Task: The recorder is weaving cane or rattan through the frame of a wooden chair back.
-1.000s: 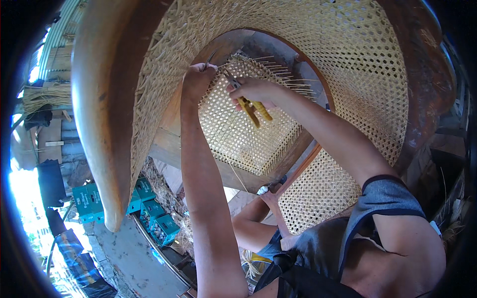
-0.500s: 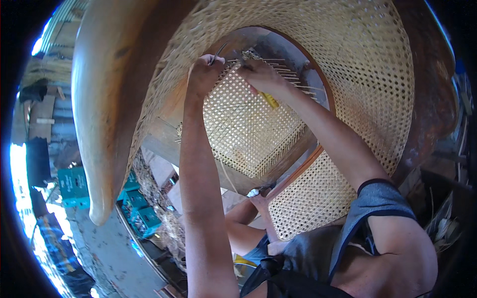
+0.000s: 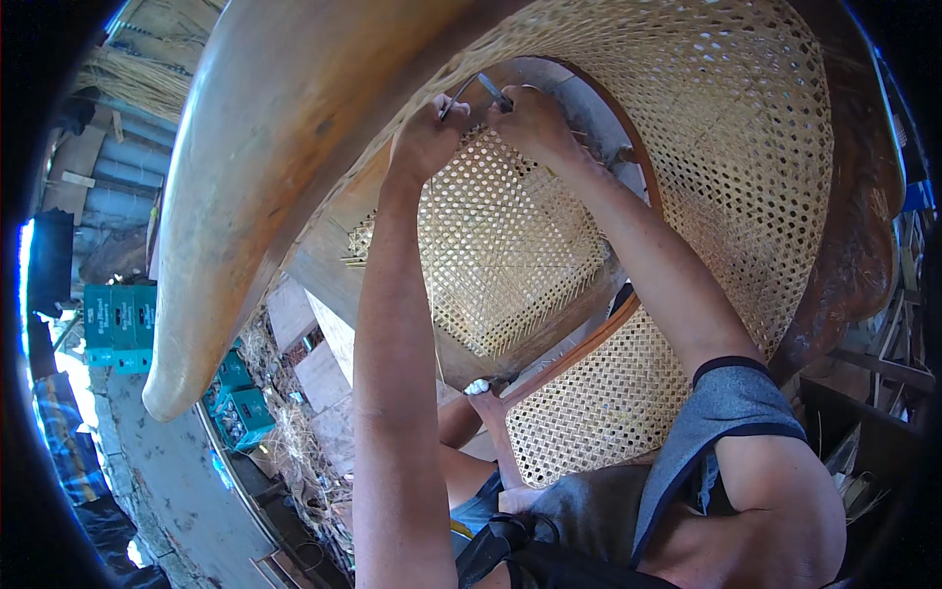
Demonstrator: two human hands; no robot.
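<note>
Both hands are at the upper edge of a cane webbing panel [image 3: 510,245] with an open woven pattern. My left hand [image 3: 427,142], closed, holds a thin, dark, curved pointed tool [image 3: 452,102] sticking up past the fingers. My right hand [image 3: 533,123] is wrapped round a tool with a flat grey metal blade [image 3: 494,91] pointing up and left; its handle is hidden in the fist. The hands are close together but apart. Loose cane ends [image 3: 358,245] stick out at the panel's left corner.
A large curved wooden piece [image 3: 226,216] arches over the left side. Cane mesh [image 3: 726,128] curves round the upper right, and a cane panel [image 3: 608,393] lies near my body. Green crates [image 3: 120,329] and cane scraps [image 3: 294,442] are at the left. Brown wood [image 3: 863,216] borders the right.
The view has shifted. My right hand has turned, and a metal blade now shows above it; the yellow object seen beneath that hand is out of sight. My left hand still holds the pointed tool.
</note>
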